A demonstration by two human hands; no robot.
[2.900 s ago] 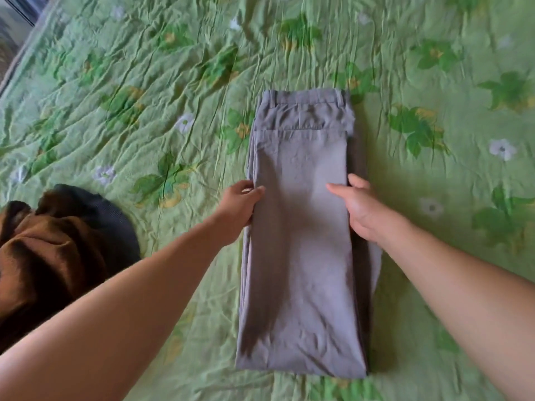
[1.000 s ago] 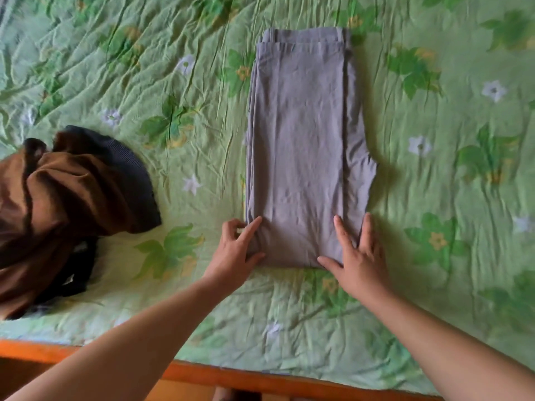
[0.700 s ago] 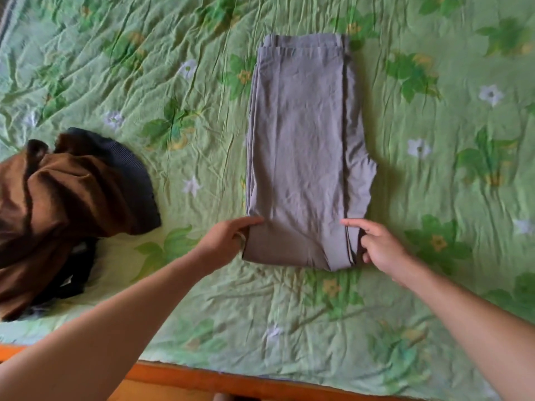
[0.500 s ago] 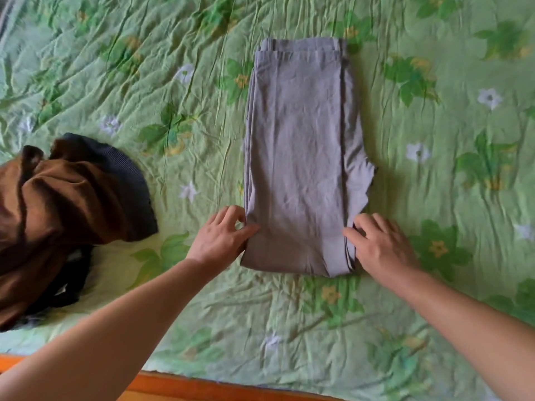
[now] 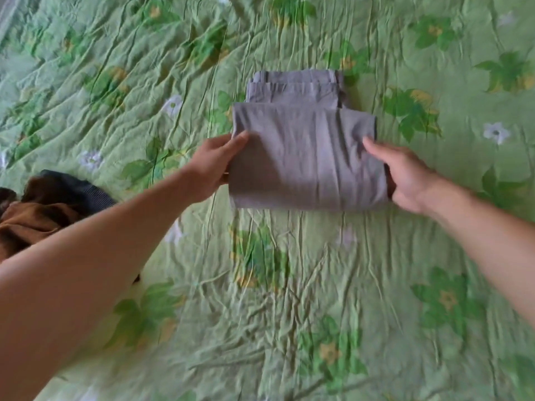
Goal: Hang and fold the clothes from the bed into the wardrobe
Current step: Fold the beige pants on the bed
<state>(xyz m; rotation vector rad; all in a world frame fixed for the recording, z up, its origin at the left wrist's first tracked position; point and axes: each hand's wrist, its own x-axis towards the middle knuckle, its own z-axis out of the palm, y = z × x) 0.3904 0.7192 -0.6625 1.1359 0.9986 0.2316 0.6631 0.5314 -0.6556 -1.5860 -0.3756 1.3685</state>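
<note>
Trousers: the grey trousers (image 5: 307,151) lie on a crumpled green sheet (image 5: 289,285) as a short folded stack. The top layer is doubled over from the near fold, and its far edge stops short of the stack's far end, where the edges of the lower layers show as steps.
Left hand: the left hand (image 5: 214,166) grips the trousers' left edge, with the thumb laid on the top layer near its far corner and the other fingers hidden under the cloth.
Right hand: the right hand (image 5: 405,178) grips the trousers' right edge, with the thumb on top of the upper layer and the fingers tucked out of sight beneath it.
Hands together: they are well apart, one on each side of the trousers, with the whole width of the stack between them.
Near fold: it casts a shadow on the sheet; whether that end rests on the sheet or is lifted, I cannot tell.
Sheet: printed with leaves and flowers, it spreads out on every side of the trousers.
Other clothes: a brown garment (image 5: 31,221) and a dark garment (image 5: 78,189) are heaped together well to the left of the trousers, partly hidden by the left forearm.
</note>
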